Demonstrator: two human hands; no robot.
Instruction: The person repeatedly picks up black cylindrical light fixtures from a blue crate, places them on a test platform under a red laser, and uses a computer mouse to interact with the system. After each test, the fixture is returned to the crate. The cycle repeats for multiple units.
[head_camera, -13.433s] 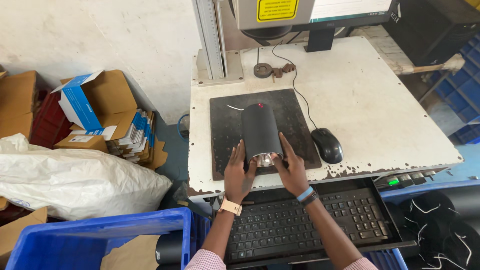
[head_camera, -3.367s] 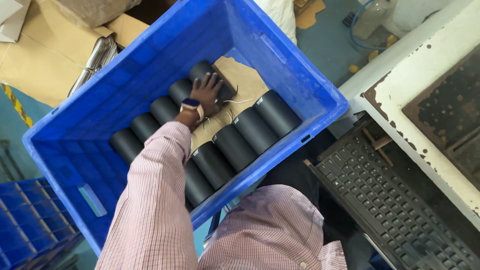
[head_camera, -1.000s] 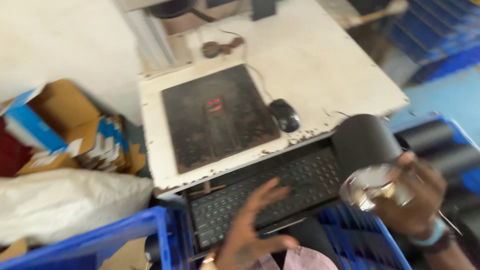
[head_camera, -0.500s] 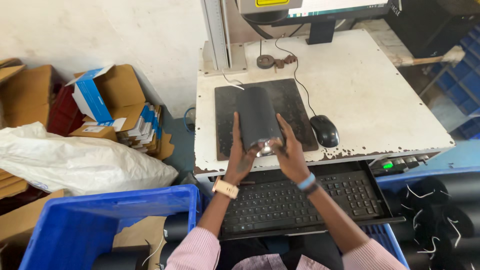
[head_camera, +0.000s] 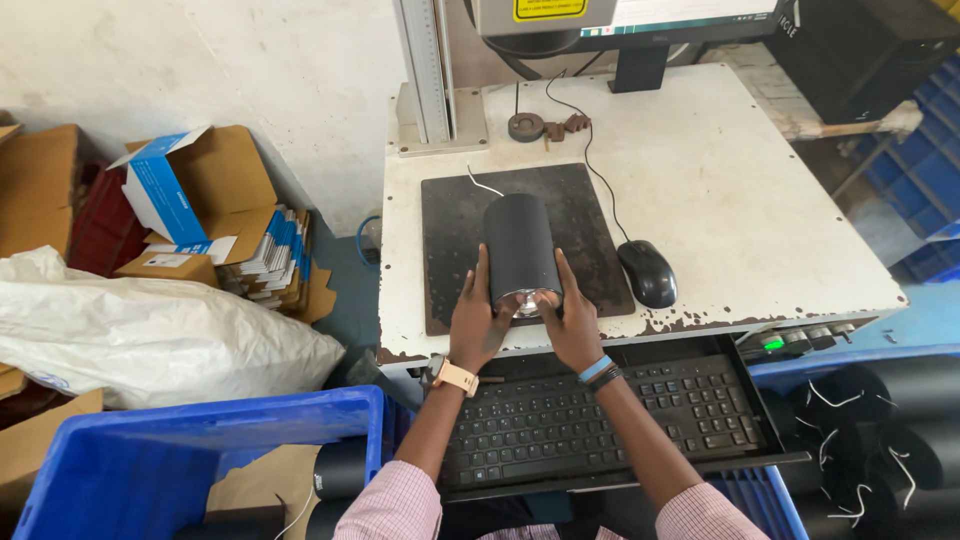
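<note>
At frame centre, my left hand (head_camera: 478, 322) and right hand (head_camera: 570, 325) cup the black cylinder (head_camera: 520, 248) lying on the dark mat (head_camera: 450, 240); I'd keep it square, both palms steady.

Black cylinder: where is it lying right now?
In the head view the black cylinder lies on the dark mat, left of the mouse, between the left hand and right hand.

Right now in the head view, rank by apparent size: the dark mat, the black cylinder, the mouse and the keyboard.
1. keyboard, though it lies nearer the camera
2. dark mat, close behind, so the top two are unsure
3. black cylinder, held between left hand and right hand
4. mouse
</note>
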